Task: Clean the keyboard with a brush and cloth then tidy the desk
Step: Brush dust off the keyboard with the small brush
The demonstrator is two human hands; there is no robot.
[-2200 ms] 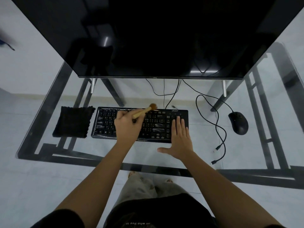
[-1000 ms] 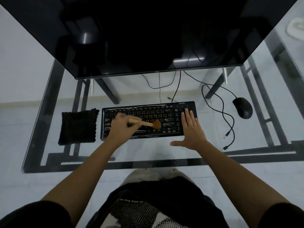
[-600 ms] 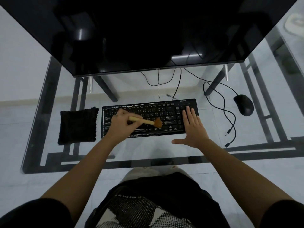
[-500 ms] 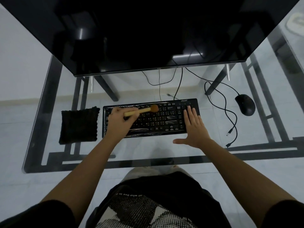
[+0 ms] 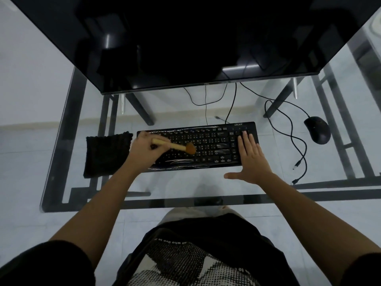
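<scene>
Brushing looks to be the step in hand. The left hand (image 5: 142,151) curls its fingers round the wooden handle of the brush (image 5: 175,146), whose bristle head rests on the middle keys of the keyboard (image 5: 214,145), just right of the grip. The right hand (image 5: 251,159) lies flat with straight fingers, pressing the keyboard's end well to the right of the grip. The cloth (image 5: 107,153) lies just left of the gripping hand with nothing touching it, so wiping and tidying the desk (image 5: 185,186) appear yet to come. The brush's long axis runs roughly along the keyboard's length, bristles pointing right and slightly toward the person.
</scene>
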